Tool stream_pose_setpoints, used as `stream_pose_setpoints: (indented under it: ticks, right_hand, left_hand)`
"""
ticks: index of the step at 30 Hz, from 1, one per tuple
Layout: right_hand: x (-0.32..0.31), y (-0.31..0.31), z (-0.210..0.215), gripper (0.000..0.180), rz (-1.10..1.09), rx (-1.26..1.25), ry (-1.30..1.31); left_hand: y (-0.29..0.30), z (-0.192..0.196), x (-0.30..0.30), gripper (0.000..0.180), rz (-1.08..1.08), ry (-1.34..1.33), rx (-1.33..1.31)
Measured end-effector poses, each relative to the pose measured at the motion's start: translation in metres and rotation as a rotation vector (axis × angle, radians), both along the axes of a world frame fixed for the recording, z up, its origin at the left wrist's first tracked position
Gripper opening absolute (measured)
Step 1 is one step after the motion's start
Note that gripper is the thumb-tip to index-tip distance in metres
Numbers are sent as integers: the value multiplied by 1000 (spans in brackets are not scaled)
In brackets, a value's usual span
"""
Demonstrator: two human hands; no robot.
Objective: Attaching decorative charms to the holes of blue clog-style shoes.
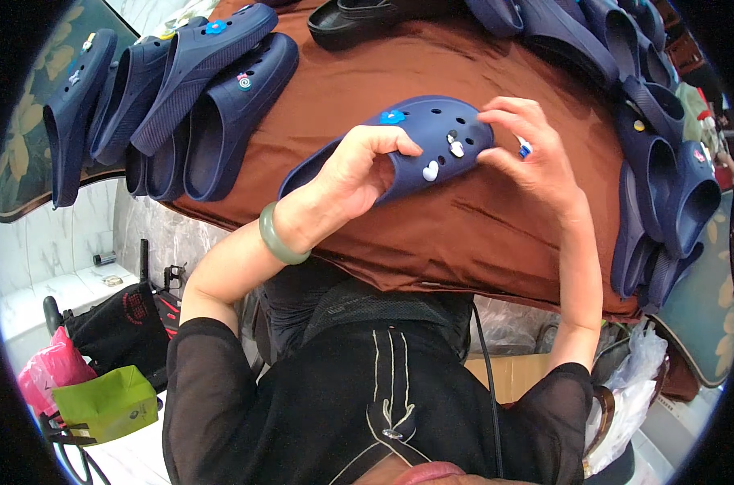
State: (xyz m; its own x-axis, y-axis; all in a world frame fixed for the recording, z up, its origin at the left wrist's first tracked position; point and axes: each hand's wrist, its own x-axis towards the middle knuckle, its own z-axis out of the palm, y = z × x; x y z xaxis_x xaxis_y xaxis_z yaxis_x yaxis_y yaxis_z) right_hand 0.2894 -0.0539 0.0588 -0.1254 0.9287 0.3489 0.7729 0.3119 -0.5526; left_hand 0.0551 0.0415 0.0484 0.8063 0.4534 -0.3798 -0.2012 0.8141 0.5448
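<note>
A navy blue clog (419, 144) lies tilted over the brown cloth, its toe toward the right. My left hand (361, 166) grips it at the foot opening, thumb on the upper. On the upper sit a blue flower charm (392, 117), a white heart charm (430, 170) and a black-and-white charm (456, 145). My right hand (533, 149) is curled around the toe, with index finger and thumb at its edge. Against that hand's fingers shows a small blue-and-white charm (524, 149); how it is held is partly hidden. A green bangle (281, 234) circles my left wrist.
The brown cloth (496, 234) covers the work surface. Navy clogs (241, 113), some with charms, are stacked at the left; more clogs (654, 162) line the right side. A black clog (351, 24) lies at the far edge. Bags (108, 404) stand at the lower left.
</note>
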Motion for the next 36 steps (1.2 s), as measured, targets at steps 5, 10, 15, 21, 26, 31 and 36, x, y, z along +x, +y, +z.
stream_pose_setpoints:
  ticks: [5,10,15,21,26,31,36]
  right_hand:
    - [-17,17,-13,44,173,6,45]
    - [-29,14,-31,38,91,83,94]
    - [-42,14,-44,26,-42,275,128]
    - [-40,17,-46,12,-71,237,245]
    - [-40,16,-47,20,-103,151,588]
    - [-36,11,-39,31,-158,91,980]
    - [-36,0,-20,25,-220,-42,1223]
  left_hand:
    - [-4,-3,0,42,49,-17,-1]
    - [-4,-9,-1,39,88,-12,11]
    - [-3,-11,0,22,103,12,18]
    - [-6,-16,-2,21,101,31,64]
    - [-5,-8,-2,38,33,27,81]
    - [-1,-8,-2,38,7,2,48]
    - [0,-2,-7,40,1,80,59]
